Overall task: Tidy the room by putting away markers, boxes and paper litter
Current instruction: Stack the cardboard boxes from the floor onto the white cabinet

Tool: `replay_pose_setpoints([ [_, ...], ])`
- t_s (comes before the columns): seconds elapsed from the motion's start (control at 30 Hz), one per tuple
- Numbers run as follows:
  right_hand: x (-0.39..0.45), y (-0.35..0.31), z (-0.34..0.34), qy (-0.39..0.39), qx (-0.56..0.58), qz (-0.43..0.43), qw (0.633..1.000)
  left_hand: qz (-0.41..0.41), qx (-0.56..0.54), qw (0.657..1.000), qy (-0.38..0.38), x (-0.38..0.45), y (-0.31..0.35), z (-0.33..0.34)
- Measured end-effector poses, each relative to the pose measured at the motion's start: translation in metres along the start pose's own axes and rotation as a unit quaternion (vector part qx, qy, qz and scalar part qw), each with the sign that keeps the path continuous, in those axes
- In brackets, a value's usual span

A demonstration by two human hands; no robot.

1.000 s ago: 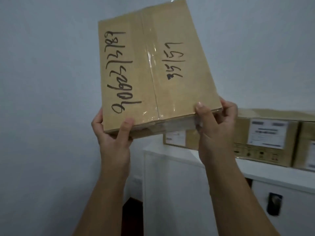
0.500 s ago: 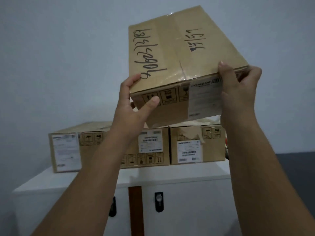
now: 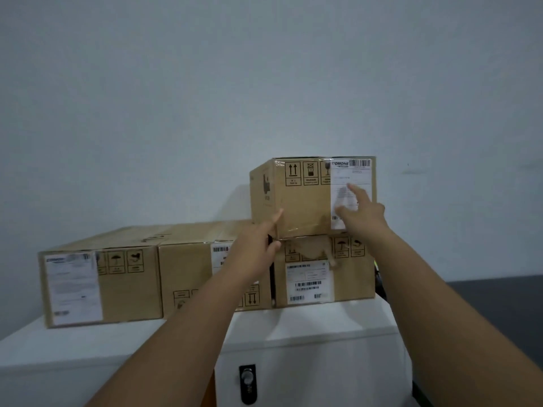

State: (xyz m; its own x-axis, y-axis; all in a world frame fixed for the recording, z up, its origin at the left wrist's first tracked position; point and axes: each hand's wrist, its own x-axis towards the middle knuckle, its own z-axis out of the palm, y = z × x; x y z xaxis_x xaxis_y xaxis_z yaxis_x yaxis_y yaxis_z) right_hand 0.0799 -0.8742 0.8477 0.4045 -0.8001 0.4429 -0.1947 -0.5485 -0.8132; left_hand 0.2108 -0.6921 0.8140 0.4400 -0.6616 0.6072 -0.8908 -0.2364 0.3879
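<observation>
A taped cardboard box (image 3: pixel 305 201) with a white shipping label stands upright on top of the right-hand box (image 3: pixel 352 283) of a row on a white cabinet. My left hand (image 3: pixel 258 239) is at its lower left front corner, fingers straight and touching the edge. My right hand (image 3: pixel 360 207) lies with straight fingers against the label on its front face. Neither hand grips anything.
Two more cardboard boxes, one at the left (image 3: pixel 129 283) and one in the middle (image 3: pixel 188 268), stand side by side on the white cabinet (image 3: pixel 308 327), against a pale wall. The cabinet front has a black lock (image 3: pixel 247 383). A dark surface (image 3: pixel 484 292) lies to the right.
The box was held tilted in the air by both hands; now it rests on the right-hand box and both hands have let go and lie flat against its front.
</observation>
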Motion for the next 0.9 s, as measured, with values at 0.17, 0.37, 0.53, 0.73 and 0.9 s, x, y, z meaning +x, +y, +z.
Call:
replay_pose_setpoints([
  [0.17,0.023,0.025,0.016,0.069,0.042,0.026,0.996,-0.016,-0.028,0.999,0.012,0.014,-0.005,0.01],
  [0.37,0.043,0.064,0.01,0.006,0.217,0.047,0.975,-0.07,-0.054,0.993,0.083,0.035,-0.01,0.028],
  [0.53,0.037,0.095,0.009,0.058,0.232,-0.018,0.971,-0.089,-0.026,0.99,0.103,0.049,-0.013,0.031],
  [0.73,0.045,0.105,0.01,0.041,0.213,-0.026,0.976,-0.125,0.015,0.988,0.093,0.062,-0.02,0.035],
  [0.9,0.04,0.095,0.005,0.044,0.163,-0.006,0.986,-0.107,0.038,0.991,0.067,0.048,-0.016,0.032],
])
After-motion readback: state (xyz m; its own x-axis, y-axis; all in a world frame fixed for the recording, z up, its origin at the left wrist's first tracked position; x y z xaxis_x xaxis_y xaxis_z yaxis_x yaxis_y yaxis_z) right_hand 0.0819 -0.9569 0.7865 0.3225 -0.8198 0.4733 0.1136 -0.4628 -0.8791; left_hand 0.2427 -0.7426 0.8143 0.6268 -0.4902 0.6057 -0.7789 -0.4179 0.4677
